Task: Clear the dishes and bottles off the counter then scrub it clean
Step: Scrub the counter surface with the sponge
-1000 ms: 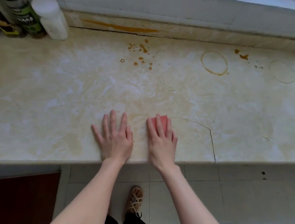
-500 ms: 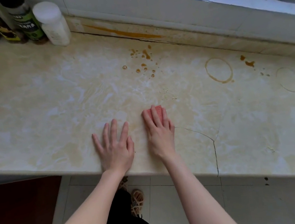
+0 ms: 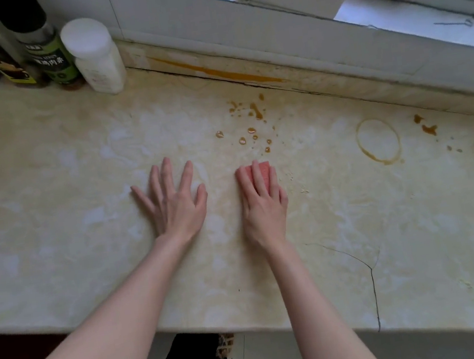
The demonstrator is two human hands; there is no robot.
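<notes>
Stained cream counter (image 3: 60, 260) below a window sill. Presses pink sponge (image 3: 264, 167) onto mid-counter under straight fingers of right hand (image 3: 262, 203), just short of brown drips (image 3: 251, 130). Lays left hand (image 3: 175, 207) flat alongside, fingers spread, holding nothing. Bottles (image 3: 46, 58) at far-left corner.

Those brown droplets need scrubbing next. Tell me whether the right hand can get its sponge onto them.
Probably yes. The right hand presses the pink sponge flat on the counter, and the droplets lie just beyond its fingertips, with only bare counter between.
</notes>
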